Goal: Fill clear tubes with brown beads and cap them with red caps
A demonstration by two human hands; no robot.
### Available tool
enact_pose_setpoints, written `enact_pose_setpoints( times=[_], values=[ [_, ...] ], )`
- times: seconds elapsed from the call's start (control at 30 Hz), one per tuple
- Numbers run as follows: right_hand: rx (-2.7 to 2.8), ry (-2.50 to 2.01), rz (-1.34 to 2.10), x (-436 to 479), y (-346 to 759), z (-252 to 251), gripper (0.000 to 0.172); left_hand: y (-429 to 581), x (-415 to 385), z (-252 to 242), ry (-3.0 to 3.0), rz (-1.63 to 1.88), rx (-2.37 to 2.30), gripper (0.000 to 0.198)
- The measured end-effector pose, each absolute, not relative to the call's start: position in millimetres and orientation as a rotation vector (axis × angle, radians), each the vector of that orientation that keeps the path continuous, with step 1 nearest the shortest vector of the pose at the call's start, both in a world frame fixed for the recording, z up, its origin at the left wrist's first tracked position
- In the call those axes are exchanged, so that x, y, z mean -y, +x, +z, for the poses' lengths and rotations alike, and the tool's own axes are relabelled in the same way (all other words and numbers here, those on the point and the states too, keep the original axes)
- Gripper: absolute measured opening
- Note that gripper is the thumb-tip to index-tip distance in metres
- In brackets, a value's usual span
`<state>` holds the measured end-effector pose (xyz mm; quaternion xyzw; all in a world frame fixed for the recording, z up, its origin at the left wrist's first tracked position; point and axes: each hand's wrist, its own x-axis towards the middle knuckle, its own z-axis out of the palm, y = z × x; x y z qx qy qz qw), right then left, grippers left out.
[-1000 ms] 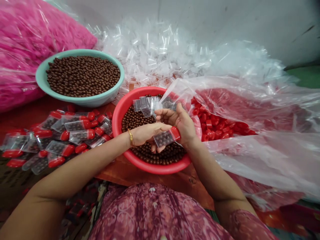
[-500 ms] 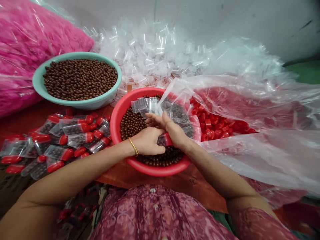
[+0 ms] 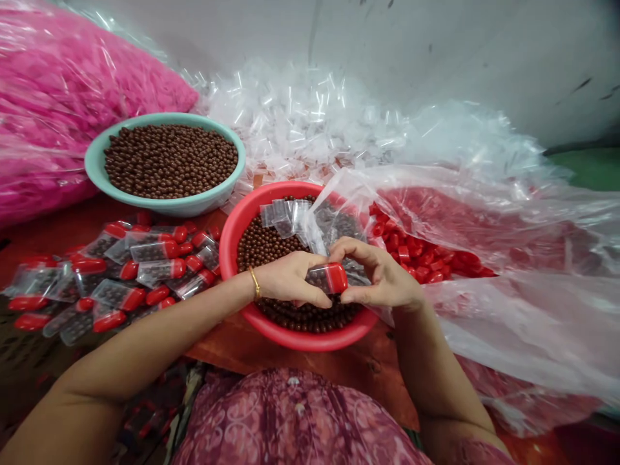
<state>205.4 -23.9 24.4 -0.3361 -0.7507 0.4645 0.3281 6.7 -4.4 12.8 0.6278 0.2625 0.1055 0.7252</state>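
Note:
Over the red bowl (image 3: pixel 232 240) of small brown balls, both hands meet around one clear tube (image 3: pixel 320 276) filled with brown balls. My left hand (image 3: pixel 285 278) grips the clear body of the tube. My right hand (image 3: pixel 382 274) pinches the tube's red cap (image 3: pixel 336 278) between thumb and fingers. A few empty clear tubes (image 3: pixel 283 215) lie on the balls at the bowl's far side. A gold bangle sits on my left wrist.
A teal bowl (image 3: pixel 97 169) of brown balls stands at the back left. Several filled red-capped tubes (image 3: pixel 121 271) lie in a pile at left. A plastic bag of red caps (image 3: pixel 426 248) opens at right. Clear empty tubes (image 3: pixel 314 123) heap behind; a pink bag (image 3: pixel 53 97) is far left.
The hands have lifted out of the bowl. My right hand turned and now pinches the red cap on the tube, which my left hand holds by its body.

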Motion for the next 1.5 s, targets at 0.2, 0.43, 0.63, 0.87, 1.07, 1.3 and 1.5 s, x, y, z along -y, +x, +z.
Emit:
enact_pose_setpoints(
  times=[0.2,0.43,0.63,0.87,1.07,1.3,1.5],
  values=[
    [1.887,-0.816,1.210,21.0,200.9,25.2,0.037,5.8,1.6,13.3,1.313,0.261,-0.564,0.028],
    [1.905,-0.836,0.704,24.7,194.1,10.7,0.019,11.1,4.8,19.0,1.311,0.634,-0.747,0.020],
    [1.597,-1.288,0.561,43.2,187.3,-3.7,0.011,6.6,0.8,17.7,1.046,0.880,-0.749,0.021],
    [2.955,-1.725,0.580,48.4,161.4,10.7,0.024,4.4,-1.6,15.9,0.922,0.993,-0.564,0.032],
    [3.119,-1.589,0.531,43.6,155.3,3.4,0.026,-0.8,-8.4,13.1,0.762,0.981,-0.528,0.035],
    [2.522,-1.298,0.458,43.0,176.9,14.2,0.016,-1.1,-6.5,14.4,0.836,0.907,-0.482,0.032],
    [1.951,-1.123,0.296,38.7,176.0,48.0,0.013,3.0,-1.2,13.6,1.021,0.836,-0.550,0.031]
  ],
)
